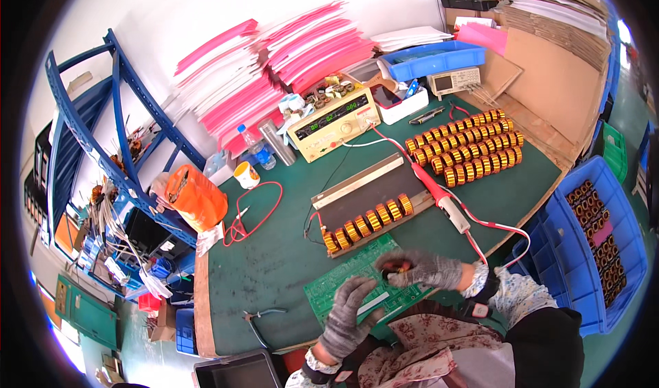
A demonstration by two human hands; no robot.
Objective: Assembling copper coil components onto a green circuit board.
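Observation:
A green printed circuit board lies at the front of the bench, nearest to me. My right hand, in a grey glove, is over its right end. Its fingers are curled round a small dark, copper-toned coil, mostly hidden by the glove. Over the board's lower left part is my left hand, gloved too, fingers apart and nothing in them. Just beyond the board, a row of copper-wound toroidal coils stands along the near edge of a dark plate fixture.
Further rows of toroidal coils stand at the right. A red-handled probe with cables lies beside the fixture. Pliers rest at the front left. A bench power supply stands behind. A blue crate of coils is off the right edge.

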